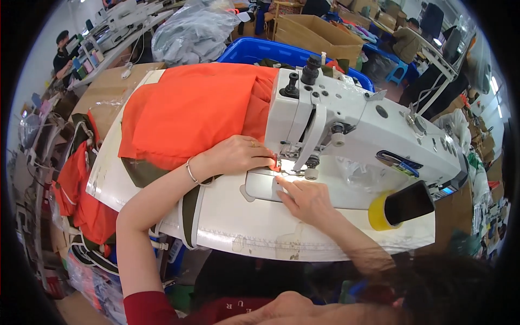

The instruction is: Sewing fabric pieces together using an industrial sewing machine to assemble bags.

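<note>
A bright orange fabric piece (pixel 200 114) with a dark green lower edge lies bunched to the left of a white sewing machine (pixel 346 124). My left hand (pixel 241 154) is closed on the orange fabric beside the needle area, its fingertips at a small folded bit of cloth. The lit presser foot area (pixel 290 162) is partly hidden by machine parts. Just in front of it rests my right hand (pixel 307 197), index finger stretched toward the foot and thumb apart. Nothing shows in its grip. A dark green strip with white edging (pixel 189 216) hangs over the table's front edge, below my left wrist.
On the white table (pixel 260 238), a phone (pixel 409 206) leans on a yellow tape roll (pixel 379 211) at the right. Behind the machine stand a blue bin (pixel 244 49) and a cardboard box (pixel 319 35). More orange and green pieces (pixel 95 211) hang at the left. Other people sit farther back.
</note>
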A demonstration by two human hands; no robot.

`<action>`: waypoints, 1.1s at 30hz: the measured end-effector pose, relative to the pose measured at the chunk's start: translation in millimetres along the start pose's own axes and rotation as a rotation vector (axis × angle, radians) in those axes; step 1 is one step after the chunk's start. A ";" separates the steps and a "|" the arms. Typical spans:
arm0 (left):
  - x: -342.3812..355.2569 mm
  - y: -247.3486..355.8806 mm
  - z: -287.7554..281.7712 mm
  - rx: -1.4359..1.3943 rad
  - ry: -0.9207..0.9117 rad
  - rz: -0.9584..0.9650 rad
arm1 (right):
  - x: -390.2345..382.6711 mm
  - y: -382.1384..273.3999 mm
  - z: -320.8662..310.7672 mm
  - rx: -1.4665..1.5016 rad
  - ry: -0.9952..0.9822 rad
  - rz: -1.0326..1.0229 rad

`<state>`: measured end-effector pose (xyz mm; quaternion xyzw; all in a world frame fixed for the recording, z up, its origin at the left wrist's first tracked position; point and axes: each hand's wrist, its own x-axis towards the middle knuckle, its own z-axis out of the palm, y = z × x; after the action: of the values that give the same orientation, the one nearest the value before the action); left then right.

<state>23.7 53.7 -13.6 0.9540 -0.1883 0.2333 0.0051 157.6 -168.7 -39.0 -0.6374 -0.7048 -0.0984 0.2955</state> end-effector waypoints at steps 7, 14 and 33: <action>-0.1 -1.4 4.4 -0.014 0.064 0.014 | 0.8 0.1 -3.2 0.008 -0.013 -0.014; 1.0 -2.8 6.1 0.019 0.145 0.027 | -0.5 1.9 -3.8 0.015 -0.030 -0.005; 4.4 14.5 -10.9 -0.127 0.278 -0.216 | 1.6 1.7 -4.2 0.062 -0.069 0.023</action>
<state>17.2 39.7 -3.0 0.9251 -0.0967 0.3484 0.1163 160.4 -169.3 -35.2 -0.6391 -0.7098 -0.0511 0.2916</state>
